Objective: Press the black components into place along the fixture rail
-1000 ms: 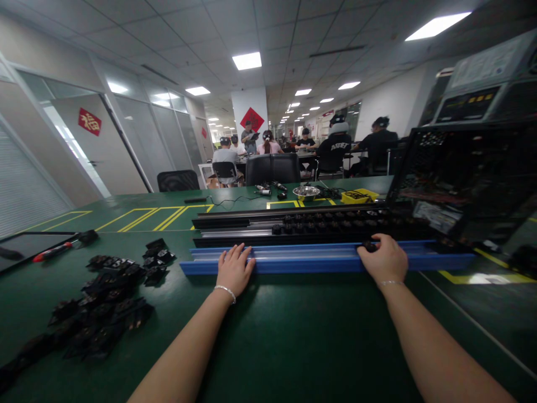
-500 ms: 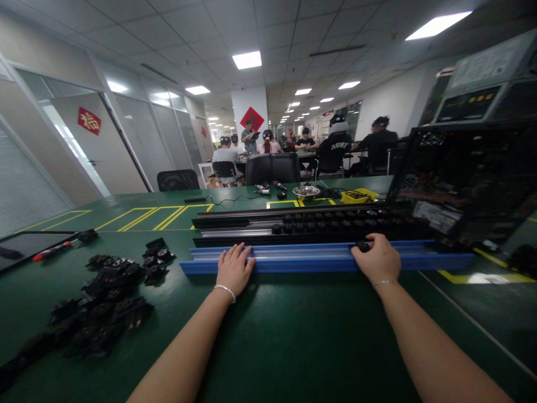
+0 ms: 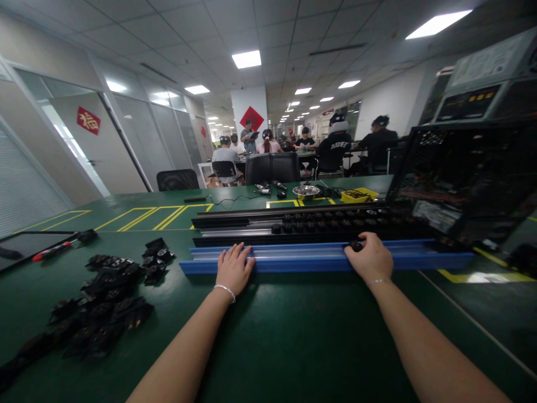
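Note:
A long blue channel rail [image 3: 300,264] lies crosswise on the green table in front of me. My left hand [image 3: 235,268] rests over its left part, fingers spread across the near edge and holding nothing. Farther right, my right hand [image 3: 371,258] pinches a small black plastic module [image 3: 356,246] in the rail's channel. More black parts [image 3: 447,245] sit at the rail's right end. Just behind it lie black channel rails [image 3: 235,232], with a row of black modules [image 3: 327,221] along them.
A heap of loose black modules [image 3: 109,296] lies at left, near a red-handled screwdriver [image 3: 52,252]. Behind the rails stand a metal bowl [image 3: 305,192] and a yellow tray [image 3: 359,196]. An open computer case [image 3: 465,173] stands at right. Several people sit farther back.
My right hand has moved a little to the left along the blue rail, with the black module between its fingers. The left hand has stayed in place.

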`<state>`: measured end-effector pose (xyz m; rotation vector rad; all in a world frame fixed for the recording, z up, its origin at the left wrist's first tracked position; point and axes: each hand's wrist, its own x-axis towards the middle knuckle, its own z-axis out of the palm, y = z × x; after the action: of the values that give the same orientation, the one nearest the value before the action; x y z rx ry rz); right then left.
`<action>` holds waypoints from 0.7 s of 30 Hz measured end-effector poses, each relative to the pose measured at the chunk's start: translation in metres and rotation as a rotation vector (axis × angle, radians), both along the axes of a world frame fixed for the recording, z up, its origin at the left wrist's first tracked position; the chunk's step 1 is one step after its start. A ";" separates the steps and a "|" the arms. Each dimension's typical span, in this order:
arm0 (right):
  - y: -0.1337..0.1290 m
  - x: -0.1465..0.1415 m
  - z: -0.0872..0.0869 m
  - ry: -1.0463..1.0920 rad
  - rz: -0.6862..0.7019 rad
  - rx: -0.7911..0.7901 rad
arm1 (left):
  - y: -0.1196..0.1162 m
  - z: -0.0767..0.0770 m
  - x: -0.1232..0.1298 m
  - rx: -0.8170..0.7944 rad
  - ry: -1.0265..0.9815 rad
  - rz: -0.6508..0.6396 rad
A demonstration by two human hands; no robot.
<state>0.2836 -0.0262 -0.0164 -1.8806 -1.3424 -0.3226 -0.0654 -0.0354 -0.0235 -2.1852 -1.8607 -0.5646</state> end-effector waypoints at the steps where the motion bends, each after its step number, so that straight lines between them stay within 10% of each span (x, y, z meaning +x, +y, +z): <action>1: 0.000 -0.001 0.000 -0.003 0.003 0.000 | 0.000 0.000 0.000 0.001 0.000 0.000; 21: -0.001 -0.019 0.001 -0.097 0.086 -0.018 | -0.001 0.001 0.001 0.004 0.001 -0.002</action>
<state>0.2644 -0.0275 -0.0152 -1.8356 -1.4916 -0.3630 -0.0646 -0.0364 -0.0227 -2.1849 -1.8553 -0.5673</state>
